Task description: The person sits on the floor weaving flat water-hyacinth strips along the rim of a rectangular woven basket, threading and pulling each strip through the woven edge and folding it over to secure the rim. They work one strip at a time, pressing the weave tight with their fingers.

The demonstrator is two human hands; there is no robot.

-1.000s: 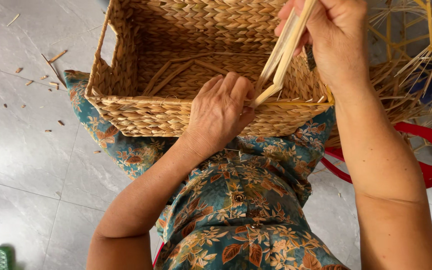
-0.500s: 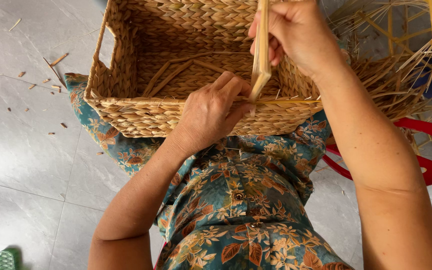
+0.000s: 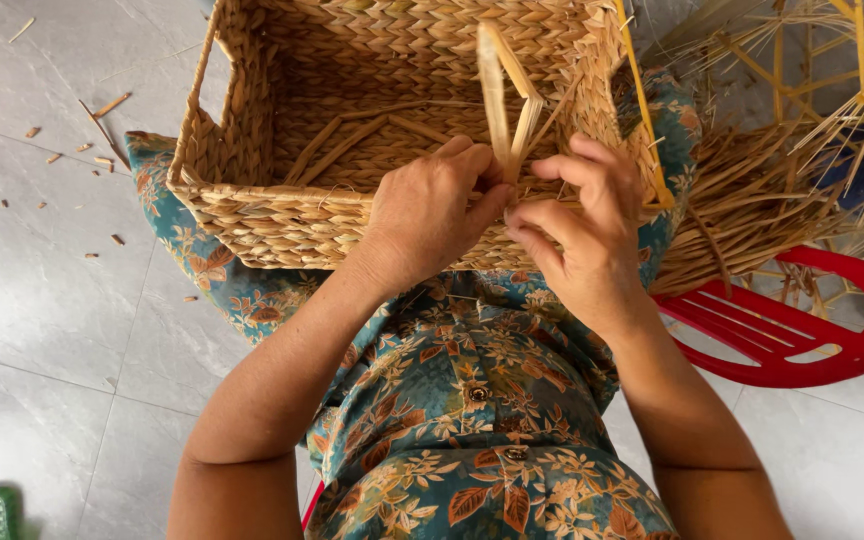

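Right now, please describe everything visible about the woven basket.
The woven basket is rectangular, plaited from tan dried fibre, open on top, with a cut-out handle dip in its left wall. It rests on the person's lap over floral cloth. Loose strands lie inside. The left hand and right hand press at its near rim, pinching upright fibre strips.

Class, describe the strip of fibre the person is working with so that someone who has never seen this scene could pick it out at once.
Start at the large woven basket on the person's lap. At its near rim, the left hand and right hand meet and pinch a pale flat strip. Unlike the loose strips lying flat inside the basket, this one stands upright, folded into a narrow loop.
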